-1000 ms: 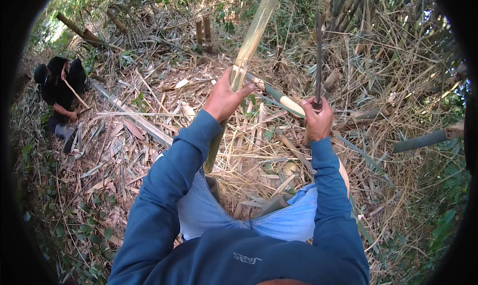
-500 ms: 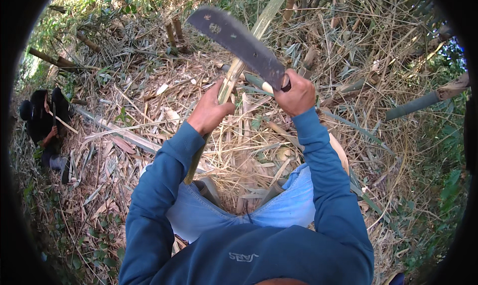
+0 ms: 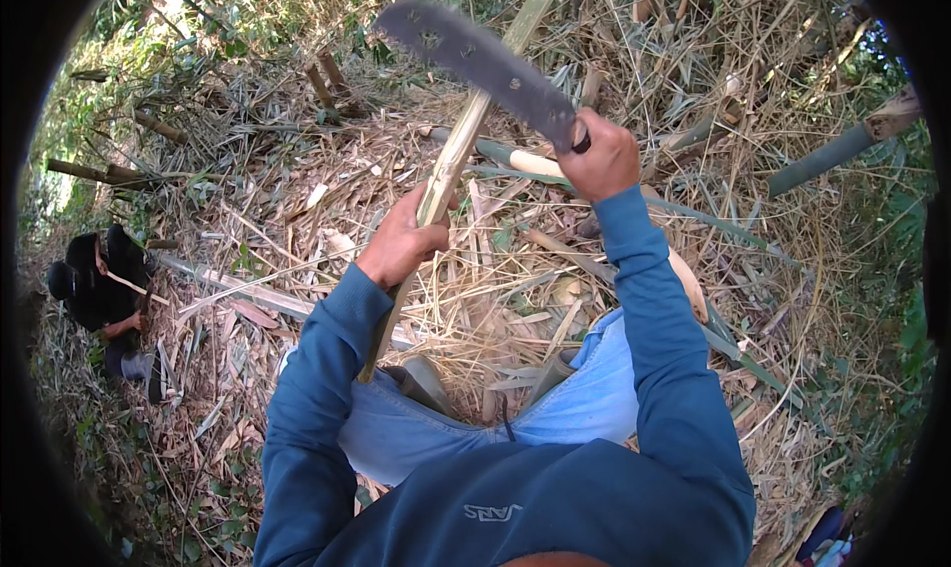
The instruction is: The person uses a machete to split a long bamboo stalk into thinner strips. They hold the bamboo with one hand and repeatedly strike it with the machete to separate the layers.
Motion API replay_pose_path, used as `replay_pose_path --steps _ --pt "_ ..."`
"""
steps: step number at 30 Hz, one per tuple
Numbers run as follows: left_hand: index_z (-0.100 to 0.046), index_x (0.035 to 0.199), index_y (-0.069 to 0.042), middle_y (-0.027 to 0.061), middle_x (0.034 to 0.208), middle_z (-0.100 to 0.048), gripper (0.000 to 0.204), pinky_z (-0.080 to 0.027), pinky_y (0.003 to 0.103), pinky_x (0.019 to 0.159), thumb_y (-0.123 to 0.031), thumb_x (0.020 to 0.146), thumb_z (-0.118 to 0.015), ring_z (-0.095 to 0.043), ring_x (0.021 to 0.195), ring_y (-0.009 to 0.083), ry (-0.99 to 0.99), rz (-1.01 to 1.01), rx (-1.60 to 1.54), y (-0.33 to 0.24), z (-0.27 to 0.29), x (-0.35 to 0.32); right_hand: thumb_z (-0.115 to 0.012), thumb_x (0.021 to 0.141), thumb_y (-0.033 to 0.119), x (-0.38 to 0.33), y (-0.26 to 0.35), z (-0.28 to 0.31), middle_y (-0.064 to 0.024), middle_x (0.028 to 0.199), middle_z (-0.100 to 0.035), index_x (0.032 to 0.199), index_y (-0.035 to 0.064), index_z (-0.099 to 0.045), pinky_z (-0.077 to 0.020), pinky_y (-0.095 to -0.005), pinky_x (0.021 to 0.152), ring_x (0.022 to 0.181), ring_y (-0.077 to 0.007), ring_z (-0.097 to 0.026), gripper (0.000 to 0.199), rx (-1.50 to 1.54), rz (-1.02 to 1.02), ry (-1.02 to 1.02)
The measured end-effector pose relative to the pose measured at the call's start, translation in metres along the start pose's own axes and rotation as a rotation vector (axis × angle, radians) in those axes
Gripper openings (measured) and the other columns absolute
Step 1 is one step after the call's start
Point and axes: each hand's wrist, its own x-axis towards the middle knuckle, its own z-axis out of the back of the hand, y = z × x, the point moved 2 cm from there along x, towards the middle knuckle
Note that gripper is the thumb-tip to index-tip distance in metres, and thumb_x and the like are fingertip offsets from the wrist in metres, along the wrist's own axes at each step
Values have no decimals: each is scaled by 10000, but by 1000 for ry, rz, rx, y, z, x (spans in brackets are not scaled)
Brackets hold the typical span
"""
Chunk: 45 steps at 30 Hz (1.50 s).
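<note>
My left hand (image 3: pixel 404 238) is wrapped round a long bamboo strip (image 3: pixel 454 161), pale on its cut face and green along the edge. The strip slants from beside my left thigh up past the top of the picture. In my right hand (image 3: pixel 601 156) is the handle of a machete (image 3: pixel 480 67), mostly hidden by the fingers. Its broad dark blade, with a few worn patches, points up and to the left. The blade lies across the strip, above my left hand; whether it cuts in or only passes over, I cannot tell.
Bamboo shavings and dry leaves (image 3: pixel 495 270) litter the ground between my boots (image 3: pixel 428 384). A cut bamboo pole (image 3: pixel 515 158) lies behind my hands. Another pole (image 3: pixel 827 163) juts in from the right. At far left a person in dark clothes (image 3: pixel 94 285) holds a thin strip.
My left hand has come slightly down and left with the strip. My right hand and the machete have shifted a little, still crossing the strip. The view has shifted slightly too.
</note>
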Motion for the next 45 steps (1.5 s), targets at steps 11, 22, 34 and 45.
replay_pose_path --steps 11,22,34,45 --pt "-541 1117 -23 17 802 -501 443 -438 282 643 -31 681 -618 -499 713 132 66 26 211 1 -13 0 -720 753 289 8 -39 32 -134 625 -621 772 88 -636 -484 -468 588 617 -370 -643 218 89 -304 -82" --pt "-559 1160 -49 12 811 -520 458 -443 290 694 -44 710 -645 -512 739 138 -19 -80 307 -6 -15 5 -651 822 233 11 -104 54 -78 614 -634 755 -45 -639 -480 -346 579 558 -195 -627 286 476 -757 -321" --pt "-368 1349 -4 180 998 -635 488 -587 310 515 -205 963 -588 -666 626 212 -15 123 -189 -90 37 -43 -746 752 210 -16 46 2 -165 699 -655 876 41 -645 -502 -434 586 635 -351 -661 233 440 -72 150" --pt "-382 1337 -13 139 868 -542 454 -502 326 468 -153 953 -580 -585 557 201 -243 292 -501 7 5 -173 -697 683 196 -85 114 -49 -137 703 -630 815 66 -578 -519 -474 587 634 -360 -648 220 412 355 523"
